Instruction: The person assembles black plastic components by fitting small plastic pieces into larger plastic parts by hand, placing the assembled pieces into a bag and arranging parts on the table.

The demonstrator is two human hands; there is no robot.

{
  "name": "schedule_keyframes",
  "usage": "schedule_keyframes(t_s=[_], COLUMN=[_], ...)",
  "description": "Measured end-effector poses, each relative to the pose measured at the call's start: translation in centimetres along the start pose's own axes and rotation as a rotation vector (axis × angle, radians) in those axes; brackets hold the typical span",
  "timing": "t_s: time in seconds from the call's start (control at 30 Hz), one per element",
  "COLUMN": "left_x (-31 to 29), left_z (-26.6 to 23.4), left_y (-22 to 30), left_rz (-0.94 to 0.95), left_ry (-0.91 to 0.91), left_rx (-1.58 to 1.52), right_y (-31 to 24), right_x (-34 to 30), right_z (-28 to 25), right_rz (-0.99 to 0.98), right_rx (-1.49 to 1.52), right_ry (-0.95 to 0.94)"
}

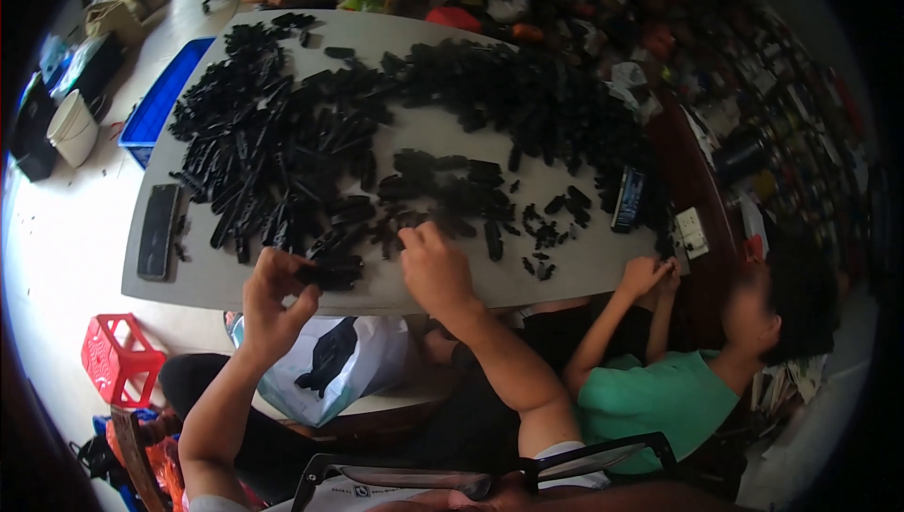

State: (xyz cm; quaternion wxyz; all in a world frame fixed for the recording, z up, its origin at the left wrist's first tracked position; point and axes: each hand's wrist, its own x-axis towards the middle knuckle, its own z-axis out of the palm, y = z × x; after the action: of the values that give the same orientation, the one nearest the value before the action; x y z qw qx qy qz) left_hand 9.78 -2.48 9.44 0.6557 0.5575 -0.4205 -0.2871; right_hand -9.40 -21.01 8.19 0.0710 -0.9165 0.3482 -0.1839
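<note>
Black parts [273, 150] lie in a thick heap over the left and far stretches of the grey table [584, 277], curving round to its right side. From my remote seat, leftmost on the floor I see a white bucket [72, 128], then a red stool [122, 361] nearer the wearer, and beyond the table's left edge a blue crate [168, 98]. A dark phone [158, 232] lies near the table's left corner. The left hand [268, 310] is half curled at the near edge, thumb and forefinger parted around the end of a black piece [334, 276]; I cannot tell whether it grips it. Below the edge sits a white bag [367, 366]. The right hand [438, 272] is bent over the middle, fingertips by small dark bits; whether they pinch one I can't make out. Further right, little black pieces [540, 230] are scattered, then a slim device [628, 200] lies beside the heap. Next to the wearer, a person in green [659, 399] has both hands at the table's right corner, near a white socket [691, 232].
</note>
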Motion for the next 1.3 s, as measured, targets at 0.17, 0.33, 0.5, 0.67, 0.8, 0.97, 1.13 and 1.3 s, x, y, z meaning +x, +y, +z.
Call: schedule_keyframes(t_s=[0.17,0.33,0.5,0.67,0.8,0.97,1.13,1.3], left_x=[-1.1,-0.2,0.4,1.3,1.5,1.9,2.0,1.9], left_z=[0.7,1.5,2.4,2.9,2.4,2.0,0.8,0.0], left_y=[-0.8,0.2,-0.8,-1.2,-1.6,-1.7,-2.1,-2.1], left_rz=[-0.081,0.047,0.122,0.126,0.162,0.051,-0.275,-0.346], left_ry=[-0.082,-0.314,-0.250,-0.116,-0.108,-0.104,-0.112,-0.192], left_rx=[-0.020,0.313,0.455,0.434,0.476,0.324,-0.225,-0.537], right_y=[-0.1,-0.3,-1.5,-1.0,-1.1,0.2,0.3,-2.6], right_x=[0.7,1.0,1.5,1.6,2.3,2.5,2.6,0.6], right_z=[1.1,0.5,-0.1,0.4,0.6,-0.9,-1.5,-3.6], right_rz=[-0.081,-0.036,0.082,0.021,0.020,0.072,-0.037,0.188], right_rx=[0.016,0.008,-0.093,-0.082,-0.066,0.037,0.413,1.170], right_ry=[0.066,0.033,-0.018,0.028,0.042,0.150,0.352,0.032])
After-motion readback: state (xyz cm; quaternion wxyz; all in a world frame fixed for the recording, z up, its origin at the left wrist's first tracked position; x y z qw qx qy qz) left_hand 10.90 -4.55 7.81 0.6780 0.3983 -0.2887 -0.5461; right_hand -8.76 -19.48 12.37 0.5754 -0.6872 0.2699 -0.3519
